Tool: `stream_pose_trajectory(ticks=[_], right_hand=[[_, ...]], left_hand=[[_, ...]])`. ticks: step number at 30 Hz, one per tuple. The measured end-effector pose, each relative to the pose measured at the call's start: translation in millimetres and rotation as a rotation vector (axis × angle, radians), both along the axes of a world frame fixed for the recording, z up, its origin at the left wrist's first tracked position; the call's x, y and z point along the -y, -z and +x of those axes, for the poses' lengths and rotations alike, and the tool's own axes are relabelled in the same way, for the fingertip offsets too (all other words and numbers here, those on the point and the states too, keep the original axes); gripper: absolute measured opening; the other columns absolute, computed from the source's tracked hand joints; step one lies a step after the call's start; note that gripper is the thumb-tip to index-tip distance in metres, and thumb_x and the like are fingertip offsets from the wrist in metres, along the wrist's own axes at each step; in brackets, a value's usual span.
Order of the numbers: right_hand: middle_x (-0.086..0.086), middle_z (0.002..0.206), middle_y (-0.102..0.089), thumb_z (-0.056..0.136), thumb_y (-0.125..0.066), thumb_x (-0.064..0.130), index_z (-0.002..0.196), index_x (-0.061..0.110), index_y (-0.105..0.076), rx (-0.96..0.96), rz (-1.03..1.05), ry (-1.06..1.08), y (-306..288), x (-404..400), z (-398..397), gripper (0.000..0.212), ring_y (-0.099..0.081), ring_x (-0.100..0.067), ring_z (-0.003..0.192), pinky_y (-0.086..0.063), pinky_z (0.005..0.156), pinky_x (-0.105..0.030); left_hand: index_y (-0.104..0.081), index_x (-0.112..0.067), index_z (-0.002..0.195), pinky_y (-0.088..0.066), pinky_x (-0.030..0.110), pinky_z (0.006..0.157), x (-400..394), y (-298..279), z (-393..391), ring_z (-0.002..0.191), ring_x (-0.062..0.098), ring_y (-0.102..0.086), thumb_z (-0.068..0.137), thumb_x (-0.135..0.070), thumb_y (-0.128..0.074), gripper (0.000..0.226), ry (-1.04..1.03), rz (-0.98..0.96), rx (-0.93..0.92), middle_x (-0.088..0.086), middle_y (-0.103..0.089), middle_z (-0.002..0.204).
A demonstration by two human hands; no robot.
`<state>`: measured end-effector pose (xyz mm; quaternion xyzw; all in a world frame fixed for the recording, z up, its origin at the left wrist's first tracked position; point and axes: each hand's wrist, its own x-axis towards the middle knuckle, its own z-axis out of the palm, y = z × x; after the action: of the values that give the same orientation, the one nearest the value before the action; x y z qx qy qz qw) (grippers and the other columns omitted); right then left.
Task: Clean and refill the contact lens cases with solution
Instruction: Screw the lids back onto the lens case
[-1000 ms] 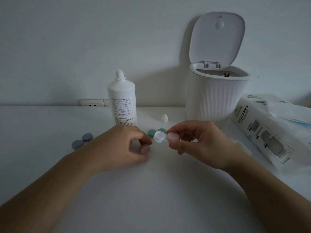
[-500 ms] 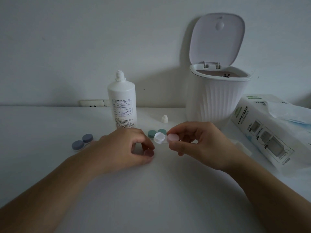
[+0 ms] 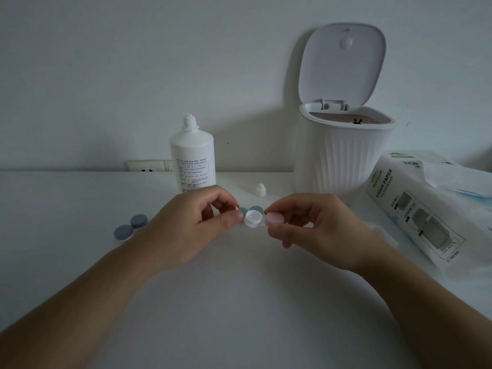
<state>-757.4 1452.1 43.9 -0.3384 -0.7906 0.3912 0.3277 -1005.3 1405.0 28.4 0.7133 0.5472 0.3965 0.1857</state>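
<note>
left hand (image 3: 202,222) now back at half-open pink-capped lens case (image 3: 262,219)

A white ribbed bin (image 3: 343,161) stands lid-up on the bench (image 3: 239,302); right of the bin, a tissue pack (image 3: 415,209); left, a wall socket (image 3: 149,165).

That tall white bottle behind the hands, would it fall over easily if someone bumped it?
Probably fairly easily: the bottle stands upright, tall and narrow on the table. Its cap is off, lying beside it, so a tip would likely spill solution. How full, hence how heavy, it is cannot be seen through the opaque plastic.
</note>
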Motion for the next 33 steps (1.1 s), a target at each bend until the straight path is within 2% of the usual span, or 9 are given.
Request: stream_pose_trajectory(ticks=[2, 4, 7, 11, 13, 16, 21, 26, 33], right_hand=[[-0.001, 0.083, -0.075, 0.085, -0.079, 0.019, 0.098, 0.020, -0.076, 0.010, 0.006, -0.003, -0.4, 0.0, 0.1, 0.013, -0.071, -0.023, 0.067, -0.059, 0.071, -0.037], [-0.001, 0.084, -0.075, 0.085, -0.079, 0.020, 0.099, 0.020, -0.077, 0.019, 0.009, -0.008, -1.0, 0.3, 0.3, 0.014, -0.071, -0.023, 0.067, -0.059, 0.072, -0.037], [0.000, 0.084, -0.075, 0.085, -0.079, 0.022, 0.099, 0.021, -0.076, 0.031, 0.013, -0.008, -1.5, 0.6, 0.0, 0.015, -0.071, -0.022, 0.067, -0.060, 0.072, -0.037], [0.000, 0.084, -0.075, 0.085, -0.079, 0.022, 0.099, 0.021, -0.076, 0.041, 0.017, -0.005, -1.1, 0.4, -0.1, 0.014, -0.071, -0.021, 0.067, -0.060, 0.073, -0.037], [0.001, 0.083, -0.075, 0.085, -0.079, 0.022, 0.098, 0.022, -0.076, 0.043, 0.017, -0.004, -1.1, 0.5, -0.3, 0.014, -0.071, -0.021, 0.067, -0.060, 0.073, -0.038], [0.002, 0.082, -0.075, 0.085, -0.080, 0.021, 0.097, 0.024, -0.076, 0.048, 0.017, -0.003, -0.8, 0.6, -0.2, 0.013, -0.071, -0.020, 0.067, -0.059, 0.073, -0.039], [0.002, 0.085, -0.075, 0.085, -0.079, 0.021, 0.098, 0.023, -0.076, 0.073, 0.037, -0.019, -0.9, 1.5, -0.9, 0.014, -0.071, -0.020, 0.066, -0.059, 0.072, -0.041], [0.003, 0.084, -0.074, 0.084, -0.080, 0.020, 0.096, 0.022, -0.076, 0.068, 0.039, -0.021, 0.1, 1.1, -1.9, 0.013, -0.071, -0.019, 0.066, -0.058, 0.072, -0.039], [0.004, 0.083, -0.074, 0.084, -0.080, 0.020, 0.096, 0.022, -0.076, 0.068, 0.044, -0.030, 0.0, 1.1, -1.4, 0.013, -0.071, -0.019, 0.065, -0.058, 0.071, -0.039]], left_hand=[[-0.068, -0.036, 0.094, -0.040, 0.015, 0.053, 0.4, -3.1, 2.5, 0.054, 0.006, -0.049, 0.088, -0.040, -0.075, 0.010, -0.012, 0.007, 0.102, -0.021, -0.065, 0.076], [-0.070, -0.031, 0.095, -0.049, 0.024, 0.063, 0.9, -6.8, 4.7, 0.066, 0.016, -0.059, 0.087, -0.023, -0.078, 0.013, 0.000, -0.015, 0.246, -0.008, -0.072, 0.089], [-0.071, -0.017, 0.094, -0.054, 0.019, 0.072, 3.4, -11.5, 7.8, 0.076, 0.008, -0.068, 0.085, 0.001, -0.077, 0.021, 0.043, -0.025, 0.402, 0.002, -0.077, 0.096], [-0.068, -0.012, 0.086, -0.056, 0.020, 0.075, 5.7, -12.1, 10.0, 0.087, 0.018, -0.074, 0.083, 0.008, -0.075, 0.021, 0.073, -0.040, 0.496, 0.006, -0.078, 0.100], [-0.065, -0.009, 0.085, -0.056, 0.020, 0.076, 6.4, -11.8, 12.1, 0.090, 0.021, -0.075, 0.080, 0.006, -0.077, 0.020, 0.108, -0.053, 0.532, 0.008, -0.078, 0.102], [-0.071, -0.016, 0.084, -0.058, 0.023, 0.081, 7.4, -10.6, 17.2, 0.095, 0.021, -0.076, 0.073, -0.009, -0.081, 0.017, 0.170, -0.064, 0.545, 0.008, -0.078, 0.104], [-0.073, -0.019, 0.087, -0.057, 0.027, 0.093, 7.1, -7.4, 20.1, 0.102, 0.020, -0.074, 0.078, -0.016, -0.085, 0.015, 0.197, -0.080, 0.439, 0.001, -0.078, 0.107], [-0.072, -0.022, 0.085, -0.056, 0.026, 0.093, 6.2, -6.1, 19.5, 0.103, 0.018, -0.074, 0.072, -0.027, -0.086, 0.020, 0.190, -0.061, 0.399, -0.002, -0.078, 0.107], [-0.072, -0.026, 0.086, -0.057, 0.034, 0.094, 3.5, -2.0, 17.8, 0.104, 0.016, -0.073, 0.071, -0.038, -0.085, 0.024, 0.163, -0.041, 0.340, -0.005, -0.077, 0.108]])
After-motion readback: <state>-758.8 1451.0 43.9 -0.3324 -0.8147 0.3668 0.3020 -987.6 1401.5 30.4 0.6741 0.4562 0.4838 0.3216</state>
